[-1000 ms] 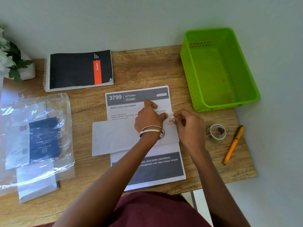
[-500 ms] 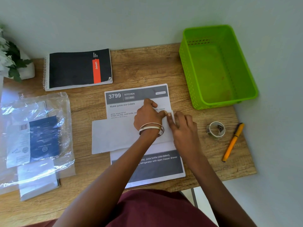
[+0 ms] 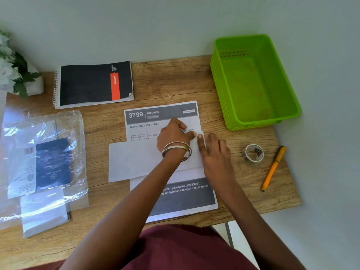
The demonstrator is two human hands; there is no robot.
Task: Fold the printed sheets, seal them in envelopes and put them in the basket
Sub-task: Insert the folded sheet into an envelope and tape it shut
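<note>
At the frame's centre, you are pressing your left hand (image 3: 173,136) and the straight fingers of your right hand (image 3: 215,154) together onto a white envelope (image 3: 134,160) lying across the printed sheets (image 3: 161,114); the green basket (image 3: 253,82) is sitting empty, upper right.

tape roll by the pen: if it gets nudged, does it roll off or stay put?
The tape roll seems to lie on its flat side, so a nudge would probably slide it, not roll it. It looks small and hollow, so likely light and easily knocked. The orange pen beside it could well roll toward the table edge.
</note>
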